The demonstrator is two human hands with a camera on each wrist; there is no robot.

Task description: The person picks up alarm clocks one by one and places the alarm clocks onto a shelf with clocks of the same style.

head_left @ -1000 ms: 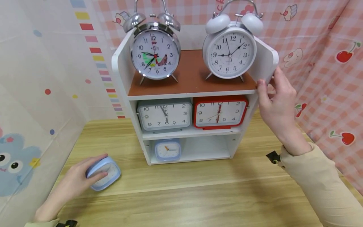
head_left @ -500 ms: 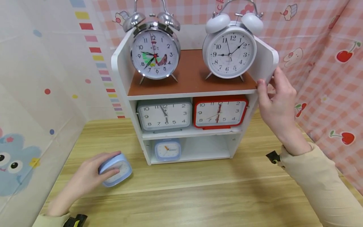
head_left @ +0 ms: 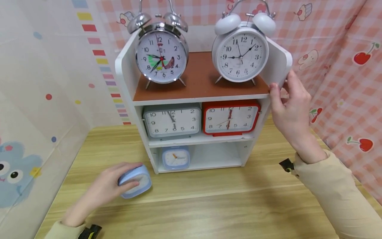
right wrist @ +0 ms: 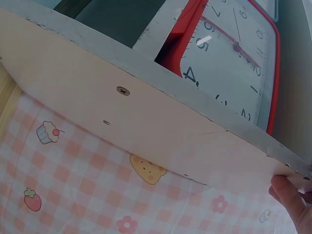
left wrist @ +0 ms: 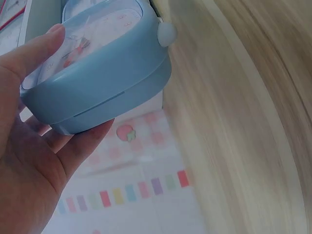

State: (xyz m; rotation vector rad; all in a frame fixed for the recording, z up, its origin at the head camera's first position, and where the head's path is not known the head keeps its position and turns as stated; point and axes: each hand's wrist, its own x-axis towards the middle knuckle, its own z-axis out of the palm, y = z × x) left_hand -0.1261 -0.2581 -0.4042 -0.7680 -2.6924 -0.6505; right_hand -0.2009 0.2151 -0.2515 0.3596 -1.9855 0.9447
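My left hand (head_left: 113, 184) grips a small light-blue alarm clock (head_left: 140, 190), thumb across its face and fingers behind its back. In the left wrist view the clock (left wrist: 112, 73) appears tilted, a pale knob on its side. It is left of a white shelf unit (head_left: 195, 142), in front of its lower corner. My right hand (head_left: 292, 106) holds the unit's right side panel near the top board, thumb on the front edge. A matching blue clock (head_left: 176, 158) stands in the bottom compartment at the left. Bare shelf floor (head_left: 216, 160) lies to its right.
On the brown top board stand a silver twin-bell clock (head_left: 162, 58) and a white twin-bell clock (head_left: 241, 56). Grey (head_left: 173, 122) and red (head_left: 231, 118) rectangular clocks fill the middle shelf. Patterned cloth (head_left: 337, 99) hangs around the wooden table (head_left: 203, 205).
My left hand has carried the blue clock rightward over the table, closer to the shelf unit. The right hand keeps its hold on the side panel.
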